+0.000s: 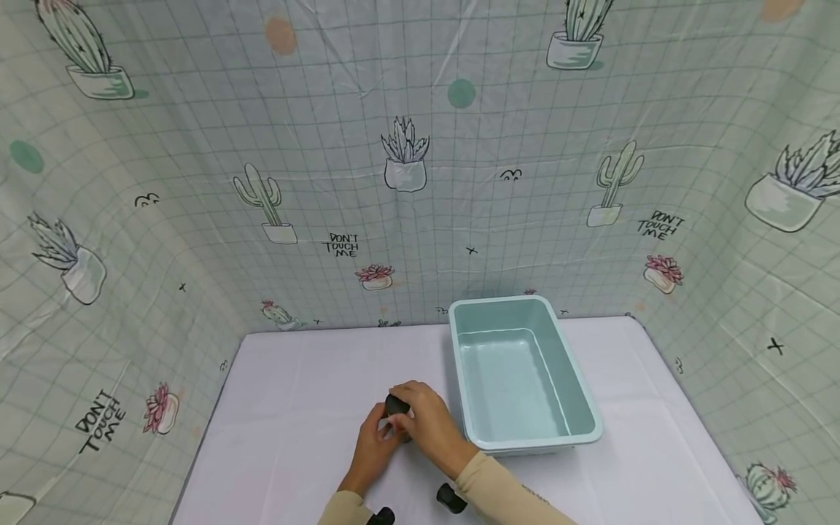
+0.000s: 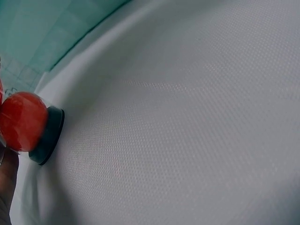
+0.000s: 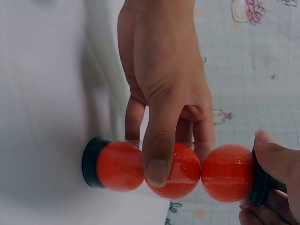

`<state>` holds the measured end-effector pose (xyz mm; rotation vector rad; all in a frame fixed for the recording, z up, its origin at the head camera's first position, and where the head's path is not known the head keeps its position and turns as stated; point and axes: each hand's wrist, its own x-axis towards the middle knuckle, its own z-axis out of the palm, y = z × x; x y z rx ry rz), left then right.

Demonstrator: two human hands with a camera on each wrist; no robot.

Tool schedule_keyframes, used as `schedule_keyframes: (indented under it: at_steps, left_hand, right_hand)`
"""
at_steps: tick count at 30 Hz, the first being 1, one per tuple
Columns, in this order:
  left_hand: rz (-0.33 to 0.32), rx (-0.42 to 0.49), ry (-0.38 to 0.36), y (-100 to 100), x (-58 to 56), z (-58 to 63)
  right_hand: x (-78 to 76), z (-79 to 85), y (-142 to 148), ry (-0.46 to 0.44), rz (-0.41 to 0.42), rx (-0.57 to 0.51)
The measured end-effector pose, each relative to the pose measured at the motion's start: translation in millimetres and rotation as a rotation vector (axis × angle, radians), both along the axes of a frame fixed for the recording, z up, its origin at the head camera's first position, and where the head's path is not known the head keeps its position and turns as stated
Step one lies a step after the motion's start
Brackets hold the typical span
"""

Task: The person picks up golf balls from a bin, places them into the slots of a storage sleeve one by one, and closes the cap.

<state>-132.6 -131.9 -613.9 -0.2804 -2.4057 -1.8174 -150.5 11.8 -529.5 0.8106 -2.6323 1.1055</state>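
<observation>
A clear tube with red-orange balls [image 3: 227, 173] inside and a black cap at each end stands upright at the table's middle. My left hand [image 1: 374, 450] grips it round the middle, thumb across the front and fingers behind. My right hand [image 1: 428, 421] pinches the upper black cap [image 1: 397, 405] between thumb and fingers. The lower cap [image 3: 92, 163] is down close to the white cloth. In the left wrist view only the bottom ball [image 2: 22, 123], the lower cap and part of a hand show.
A pale blue-green plastic bin [image 1: 590, 419] stands right of the hands. A small black cylinder [image 1: 450, 499] shows beside the right forearm, and another black piece [image 1: 382, 516] at the left wrist. Cactus-printed cloth [image 1: 459, 219] encloses the white table [image 1: 282, 394] behind and at both sides.
</observation>
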Motion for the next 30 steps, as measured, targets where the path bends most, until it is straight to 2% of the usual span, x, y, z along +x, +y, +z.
schedule_keyframes:
  at_steps: [2,5,7,13,16,23,30]
  left_hand:
    - [0.008,0.009,-0.023,0,-2.1,-9.2]
    - [0.018,0.014,-0.035,-1,-2.0,-10.9]
    - [0.023,0.011,-0.036,0,-0.9,-8.3]
    - [0.006,0.023,-0.003,2,7.1,19.3]
    - [-0.001,0.03,-0.033,3,9.0,26.8]
    - [0.008,0.093,-0.057,5,7.0,25.4]
    - [0.036,0.058,-0.064,7,7.7,26.3]
  right_hand:
    - [0.6,-0.3,0,0.004,-0.005,0.008]
    - [1.3,-0.2,0,0.012,-0.006,0.023]
    - [1.8,0.0,0,0.025,-0.001,0.041]
    - [3.4,2.4,2,0.057,-0.005,0.074]
    - [4.4,6.2,5,0.048,-0.01,0.056]
    - [7.2,21.0,20,0.004,-0.027,0.002]
    - [9.5,39.1,42,0.063,-0.071,-0.029]
